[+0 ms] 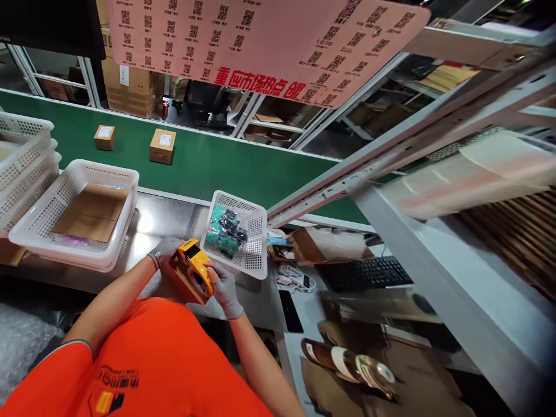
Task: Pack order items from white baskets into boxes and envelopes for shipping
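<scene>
A yellow tape dispenser (196, 263) with a black part at its far end lies against a small brown cardboard box (185, 281), just in front of my body. My right hand (225, 288), in a grey glove with bare fingertips, is closed around the near part of the dispenser. On the far left side of the box is my gloved left hand (170, 248), holding it; most of its fingers are hidden. Right beside the hands stands a white perforated basket (256, 255) containing a plastic-wrapped bundle (223, 231) of green and black items.
A green conveyor belt (243, 156) carries two small boxes, one (163, 146) larger. White baskets (108, 255) stand at left, the front one with flat cardboard. A metal post (304, 202), a keyboard (369, 273), a phone (290, 311) and a bottle-shaped object (347, 365) are at right.
</scene>
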{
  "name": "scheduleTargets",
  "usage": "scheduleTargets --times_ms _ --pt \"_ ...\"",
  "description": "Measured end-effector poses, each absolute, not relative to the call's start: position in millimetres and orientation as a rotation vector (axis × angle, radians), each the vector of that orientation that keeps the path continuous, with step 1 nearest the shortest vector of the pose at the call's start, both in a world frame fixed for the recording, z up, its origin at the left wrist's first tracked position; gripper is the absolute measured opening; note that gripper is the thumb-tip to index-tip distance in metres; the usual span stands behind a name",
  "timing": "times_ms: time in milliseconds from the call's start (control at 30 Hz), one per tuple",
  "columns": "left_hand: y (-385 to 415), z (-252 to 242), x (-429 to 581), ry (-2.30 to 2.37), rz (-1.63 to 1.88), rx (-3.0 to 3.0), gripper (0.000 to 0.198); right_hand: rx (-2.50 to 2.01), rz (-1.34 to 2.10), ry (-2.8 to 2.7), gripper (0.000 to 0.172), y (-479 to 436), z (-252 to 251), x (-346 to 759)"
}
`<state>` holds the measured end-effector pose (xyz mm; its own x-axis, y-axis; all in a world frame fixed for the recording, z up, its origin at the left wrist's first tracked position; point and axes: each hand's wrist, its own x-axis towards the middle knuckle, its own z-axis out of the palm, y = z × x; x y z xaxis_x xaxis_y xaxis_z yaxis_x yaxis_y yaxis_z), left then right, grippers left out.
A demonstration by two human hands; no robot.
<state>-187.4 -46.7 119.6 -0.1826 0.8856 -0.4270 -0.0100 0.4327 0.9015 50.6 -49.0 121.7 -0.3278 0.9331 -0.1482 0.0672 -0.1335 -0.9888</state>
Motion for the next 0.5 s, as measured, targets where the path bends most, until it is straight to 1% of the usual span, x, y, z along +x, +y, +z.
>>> scheduleTargets --times_ms 67,133,200,333,400,500 --pt "-48.2 114.4 -197.1 1.602 0.978 0.792 0.043 -1.117 1.63 -1.464 0.045 -48.4 136.2 48.7" --pt "-49.9 109.6 -214.7 1.706 0.999 0.799 0.04 -1.076 1.736 -1.528 0.054 -46.7 150.8 50.8" --pt "-51.0 104.0 -236.4 1.821 1.023 0.794 0.04 -1.11 1.782 -1.587 0.059 -45.3 161.5 57.2" --pt "-55.7 84.0 -262.1 1.923 0.984 0.72 0.043 -1.297 1.884 -1.554 0.058 -47.3 167.6 71.2" --pt "-60.8 70.9 -256.4 1.93 0.943 0.709 0.043 -1.321 1.909 -1.552 0.058 -49.1 168.1 72.4" --pt "-68.9 56.5 -238.5 1.919 0.87 0.729 0.04 -1.315 1.886 -1.602 0.053 -48.8 171.7 68.8"
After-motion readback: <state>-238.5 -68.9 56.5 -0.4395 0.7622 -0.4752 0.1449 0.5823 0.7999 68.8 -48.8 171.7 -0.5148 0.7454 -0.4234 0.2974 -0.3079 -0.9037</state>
